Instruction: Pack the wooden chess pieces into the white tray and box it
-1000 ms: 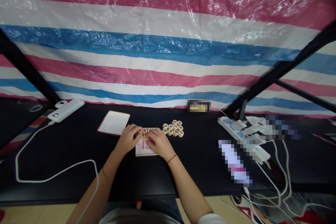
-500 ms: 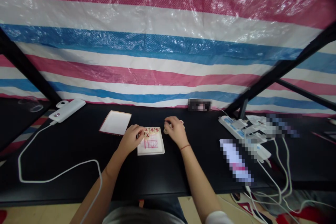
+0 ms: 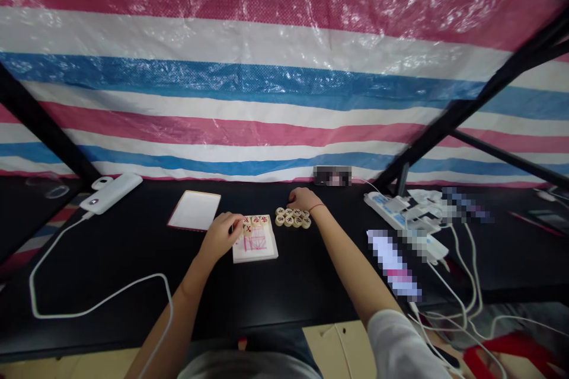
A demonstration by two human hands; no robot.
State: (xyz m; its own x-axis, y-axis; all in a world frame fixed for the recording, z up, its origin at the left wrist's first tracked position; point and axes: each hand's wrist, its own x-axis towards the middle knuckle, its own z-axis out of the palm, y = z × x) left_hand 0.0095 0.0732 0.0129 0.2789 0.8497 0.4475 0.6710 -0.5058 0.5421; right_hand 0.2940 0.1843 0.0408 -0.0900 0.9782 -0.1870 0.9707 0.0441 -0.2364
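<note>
A small white box tray point(image 3: 258, 249) with red line markings lies on the black table point(image 3: 133, 260). A row of round wooden game pieces point(image 3: 256, 221) sits along its far edge. My left hand point(image 3: 221, 238) rests at the tray's left side, fingers curled against the pieces there. A cluster of several loose wooden pieces point(image 3: 292, 218) lies just right of the tray. My right hand point(image 3: 303, 198) reaches past that cluster, fingers curled down at its far side; what they hold is hidden.
A flat white lid with a red rim point(image 3: 194, 211) lies left of the tray. A white power bank point(image 3: 111, 192) with a long cable point(image 3: 89, 308) sits far left. Power strips and tangled white cables point(image 3: 413, 222) crowd the right. A striped tarp point(image 3: 267, 71) hangs behind.
My right hand left the tray, moved right over the loose pieces, then reached to their far side. My left hand stayed at the tray's left edge.
</note>
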